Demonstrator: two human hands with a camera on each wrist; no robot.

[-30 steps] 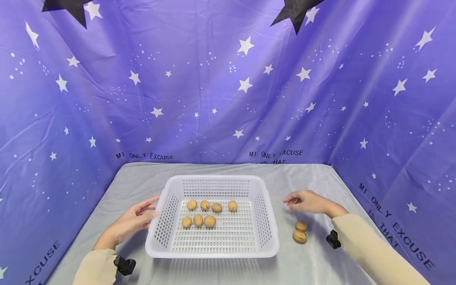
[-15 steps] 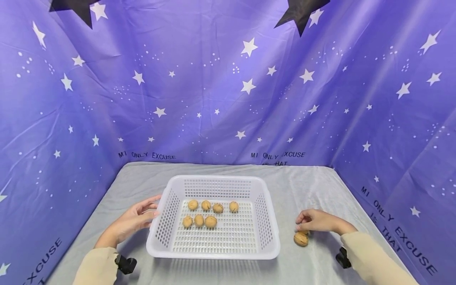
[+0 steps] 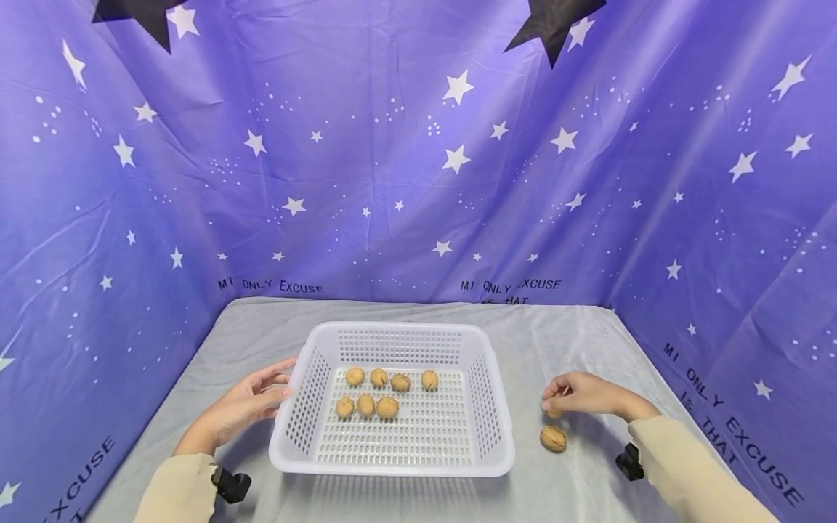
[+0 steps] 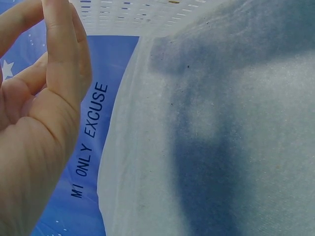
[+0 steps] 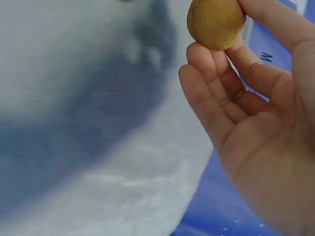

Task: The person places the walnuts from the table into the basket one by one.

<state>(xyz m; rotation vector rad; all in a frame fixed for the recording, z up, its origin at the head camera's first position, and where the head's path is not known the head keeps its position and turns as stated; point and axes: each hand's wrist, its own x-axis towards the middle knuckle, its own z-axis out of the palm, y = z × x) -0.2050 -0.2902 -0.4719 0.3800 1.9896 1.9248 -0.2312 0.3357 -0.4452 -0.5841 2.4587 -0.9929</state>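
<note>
My right hand (image 3: 591, 396) pinches a round tan walnut (image 5: 215, 24) between thumb and fingers, just over the table to the right of the basket. In the head view the fingers hide most of that nut. Another walnut (image 3: 554, 439) lies on the cloth right below it. At the left, my left hand (image 3: 238, 407) touches the side of a white plastic basket (image 3: 392, 469) with extended fingers. Several walnuts lie on the basket's slotted floor in two rows, among them a front-row walnut (image 3: 387, 407) and a walnut (image 3: 429, 380) set apart at the back right.
A grey cloth (image 3: 562, 334) covers the table. Purple star-print curtains (image 3: 366, 167) hang behind and along both sides. Each wrist carries a small black camera, one at the left sleeve (image 3: 176, 490) and one at the right sleeve (image 3: 693, 465).
My right hand came down and to the right onto the farther of the two loose walnuts, then lifted it slightly away from the other. The left hand stays at the basket.
</note>
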